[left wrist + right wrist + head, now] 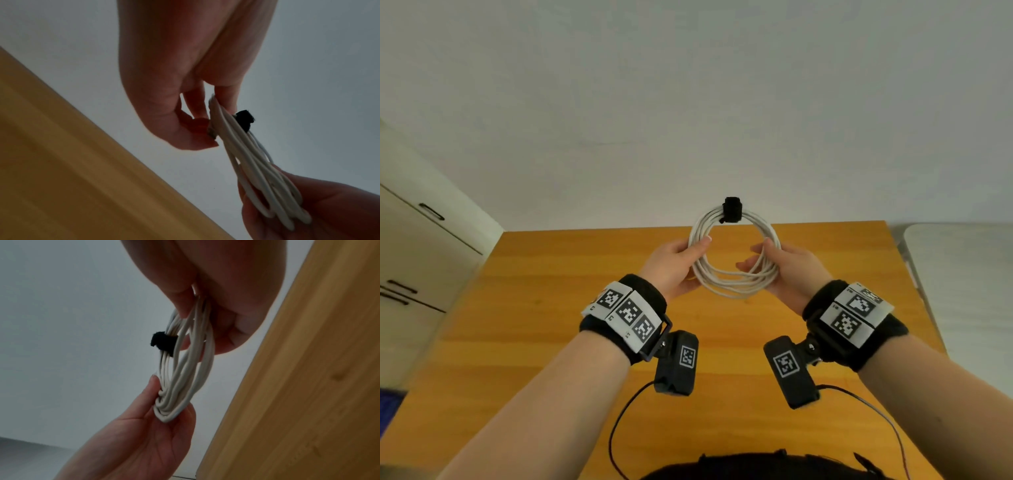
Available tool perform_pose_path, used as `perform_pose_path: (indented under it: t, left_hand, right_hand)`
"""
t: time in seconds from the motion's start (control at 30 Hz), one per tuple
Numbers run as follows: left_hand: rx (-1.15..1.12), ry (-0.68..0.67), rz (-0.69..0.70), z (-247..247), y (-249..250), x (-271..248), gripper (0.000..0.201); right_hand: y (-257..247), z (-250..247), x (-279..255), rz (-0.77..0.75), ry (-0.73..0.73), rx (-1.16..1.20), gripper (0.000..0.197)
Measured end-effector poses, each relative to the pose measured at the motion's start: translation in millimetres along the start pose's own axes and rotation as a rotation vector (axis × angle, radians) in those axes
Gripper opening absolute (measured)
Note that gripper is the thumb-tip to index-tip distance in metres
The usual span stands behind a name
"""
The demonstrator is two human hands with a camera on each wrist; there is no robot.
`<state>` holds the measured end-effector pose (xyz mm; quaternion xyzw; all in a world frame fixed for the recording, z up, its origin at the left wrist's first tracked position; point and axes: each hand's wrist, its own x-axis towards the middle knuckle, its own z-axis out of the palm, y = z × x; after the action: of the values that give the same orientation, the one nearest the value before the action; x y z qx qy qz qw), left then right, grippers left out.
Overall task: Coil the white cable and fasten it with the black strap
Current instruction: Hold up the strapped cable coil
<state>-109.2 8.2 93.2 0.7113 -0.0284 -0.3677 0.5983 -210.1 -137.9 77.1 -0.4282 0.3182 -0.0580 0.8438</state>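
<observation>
The white cable [734, 277] is wound into a round coil of several loops, held up above the wooden table [551, 291]. The black strap [731, 209] is wrapped around the loops at the coil's far top. My left hand [685, 260] pinches the coil's left side between thumb and fingers. My right hand [774, 262] pinches its right side. In the left wrist view the cable [246, 155] runs from my left hand [197, 113] past the strap [244, 120]. The right wrist view shows the coil [185, 369], the strap [163, 343] and my right hand [205, 309].
The table's far edge meets a pale wall [688, 102]. A cream cabinet with dark handles [417, 240] stands at the left. A grey surface [962, 267] lies to the right of the table. Black wires from the wrist cameras hang near my body.
</observation>
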Motion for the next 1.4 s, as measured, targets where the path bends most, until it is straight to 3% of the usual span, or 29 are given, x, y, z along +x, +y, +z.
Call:
perform_pose_path:
  t: [0.1, 0.3, 0.53, 0.7, 0.87, 0.93, 1.07, 1.4]
  left_hand:
    - [-0.048, -0.018, -0.007, -13.5, -4.6, 16.5, 0.017]
    - [-0.140, -0.078, -0.086, -44.2, -22.0, 55.4, 0.010]
    - [0.068, -0.020, -0.138, -75.2, -47.5, 107.8, 0.011]
    - [0.147, -0.017, -0.196, -91.4, -56.8, 141.7, 0.021]
    - [0.187, -0.006, -0.254, -97.4, -64.8, 161.5, 0.010]
    - [0.212, 0.012, -0.245, -98.1, -70.5, 167.3, 0.010]
    - [0.324, 0.062, -0.210, -101.0, -80.5, 177.3, 0.036]
    - [0.636, 0.109, -0.096, -106.9, -89.0, 184.5, 0.034]
  right_hand:
    - [9.1, 10.5, 16.5, 0.073, 0.074, 0.120, 0.024]
    - [29.8, 26.1, 52.6, 0.172, 0.219, 0.232, 0.020]
    - [55.0, 44.8, 95.7, 0.228, 0.273, 0.050, 0.036]
    - [69.5, 52.5, 129.3, 0.275, 0.329, -0.019, 0.035]
    - [87.6, 51.0, 159.6, 0.266, 0.470, -0.434, 0.037]
    - [90.4, 51.2, 163.4, 0.244, 0.493, -0.575, 0.039]
    - [95.6, 51.2, 167.3, 0.170, 0.544, -0.719, 0.036]
    - [102.3, 42.2, 174.2, 0.159, 0.617, -0.772, 0.021]
